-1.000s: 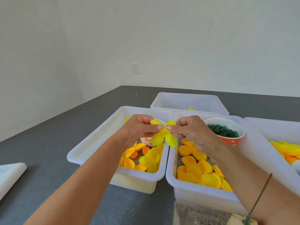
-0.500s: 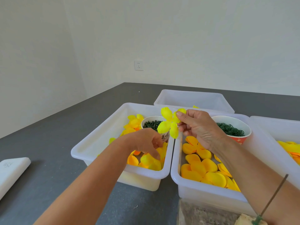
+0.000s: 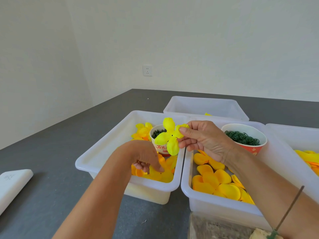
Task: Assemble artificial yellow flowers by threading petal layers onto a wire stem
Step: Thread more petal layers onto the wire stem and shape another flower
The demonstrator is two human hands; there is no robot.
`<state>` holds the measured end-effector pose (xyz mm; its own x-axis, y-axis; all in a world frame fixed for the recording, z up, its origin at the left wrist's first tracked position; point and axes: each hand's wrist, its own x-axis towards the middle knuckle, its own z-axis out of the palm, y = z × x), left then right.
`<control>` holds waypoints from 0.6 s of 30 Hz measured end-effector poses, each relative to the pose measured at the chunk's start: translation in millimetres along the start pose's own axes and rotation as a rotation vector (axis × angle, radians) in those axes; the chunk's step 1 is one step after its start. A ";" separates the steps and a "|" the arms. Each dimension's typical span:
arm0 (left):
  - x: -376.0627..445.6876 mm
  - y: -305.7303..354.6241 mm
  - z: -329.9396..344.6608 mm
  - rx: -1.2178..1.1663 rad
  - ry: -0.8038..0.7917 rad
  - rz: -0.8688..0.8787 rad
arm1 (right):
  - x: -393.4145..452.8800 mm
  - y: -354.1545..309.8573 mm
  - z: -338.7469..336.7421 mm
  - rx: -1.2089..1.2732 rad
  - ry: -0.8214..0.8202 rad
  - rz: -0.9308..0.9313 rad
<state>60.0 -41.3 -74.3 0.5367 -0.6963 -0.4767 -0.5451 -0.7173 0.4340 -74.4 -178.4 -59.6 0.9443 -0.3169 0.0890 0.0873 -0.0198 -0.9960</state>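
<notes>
My right hand (image 3: pixel 205 140) pinches a bright yellow four-petal layer (image 3: pixel 170 136) by one petal, holding it up above the gap between two white bins. A small dark hole shows at the layer's centre. My left hand (image 3: pixel 144 156) reaches down into the left bin (image 3: pixel 96 158), fingers curled on a yellow-orange petal layer (image 3: pixel 159 172) in the pile there. A thin wire stem (image 3: pixel 288 211) stands upright at the lower right, its foot stuck in a block.
A paper cup (image 3: pixel 159 148) of dark green pieces stands in the left bin; a red cup (image 3: pixel 245 138) of green rings stands in the middle bin (image 3: pixel 203 202) with larger orange-yellow petals (image 3: pixel 215 181). More white bins sit behind and right. A white object (image 3: pixel 12 185) lies at left.
My left hand let go of the yellow layer and dropped into the left bin onto the petal pile. My right hand lifted the layer slightly and now holds it alone.
</notes>
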 end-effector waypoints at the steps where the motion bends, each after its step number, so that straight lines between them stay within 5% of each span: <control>1: 0.0 -1.6 -1.2 -0.082 0.055 0.010 | 0.0 -0.2 0.2 -0.002 0.017 -0.005; 5: 2.1 -4.5 -8.1 -0.582 0.428 0.121 | 0.0 0.4 -0.9 -0.029 0.088 -0.016; 7: 0.2 -1.4 -10.0 -0.805 0.489 0.243 | 0.0 1.2 -0.1 -0.062 0.084 -0.013; 12: -8.0 0.9 -9.0 -0.879 0.452 0.446 | 0.8 4.8 1.3 -0.139 0.100 -0.129; 18: -8.5 0.0 -4.6 -0.647 0.090 0.196 | -1.4 7.3 5.4 -0.327 0.061 -0.214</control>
<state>58.4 -35.5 -66.7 0.5342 -0.7944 -0.2890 -0.1581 -0.4297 0.8890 -73.4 -172.9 -67.0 0.8942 -0.3283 0.3044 0.1655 -0.3894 -0.9061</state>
